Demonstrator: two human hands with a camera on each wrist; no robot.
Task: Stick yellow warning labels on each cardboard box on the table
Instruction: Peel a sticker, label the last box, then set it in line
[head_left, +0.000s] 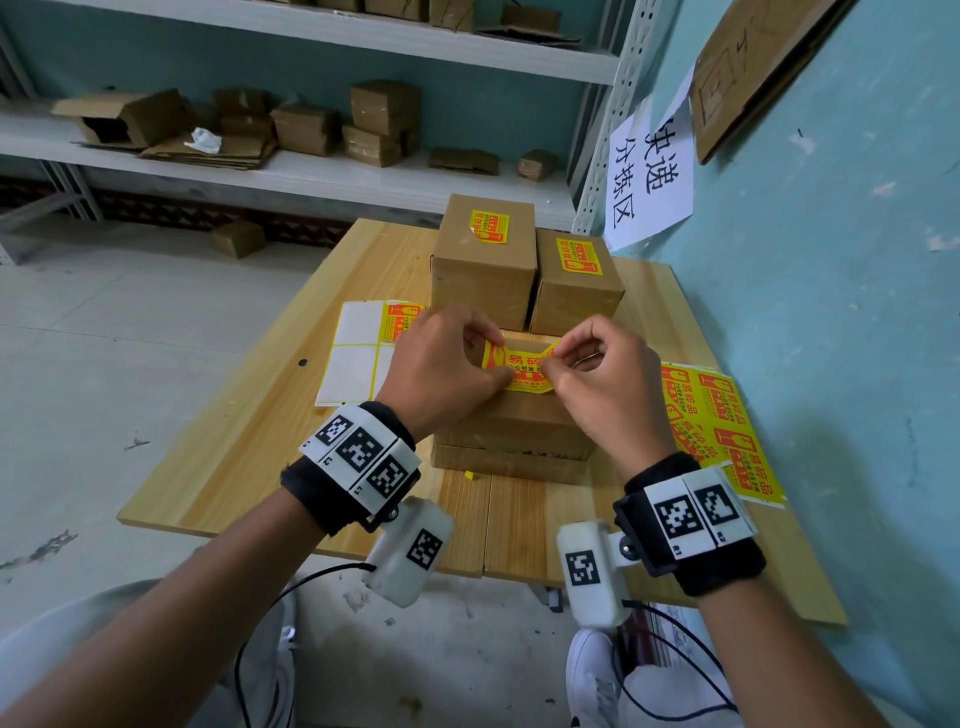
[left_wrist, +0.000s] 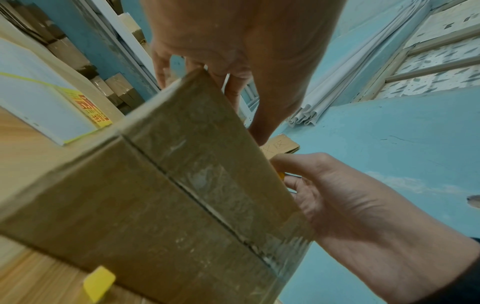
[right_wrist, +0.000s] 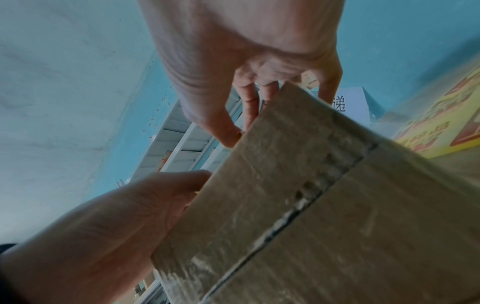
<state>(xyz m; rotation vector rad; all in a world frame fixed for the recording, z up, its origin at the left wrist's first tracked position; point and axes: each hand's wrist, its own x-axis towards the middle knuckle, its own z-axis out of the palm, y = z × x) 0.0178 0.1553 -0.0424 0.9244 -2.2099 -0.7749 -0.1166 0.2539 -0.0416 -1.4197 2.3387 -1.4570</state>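
The head view is evenly and fairly brightly lit, with soft daylight-like light and only faint shadows under the cardboard boxes (head_left: 483, 260) on the table (head_left: 249, 426). Colours are clean and the centre is sharp. Straight lines bow toward the edges (the shelf rails at upper left curve noticeably). Both wrist views are dimmer and grainier, with muted colour, strong wide-angle stretching at the borders, and a soft, blurred nearest box (left_wrist: 182, 195) filling the lower frame.
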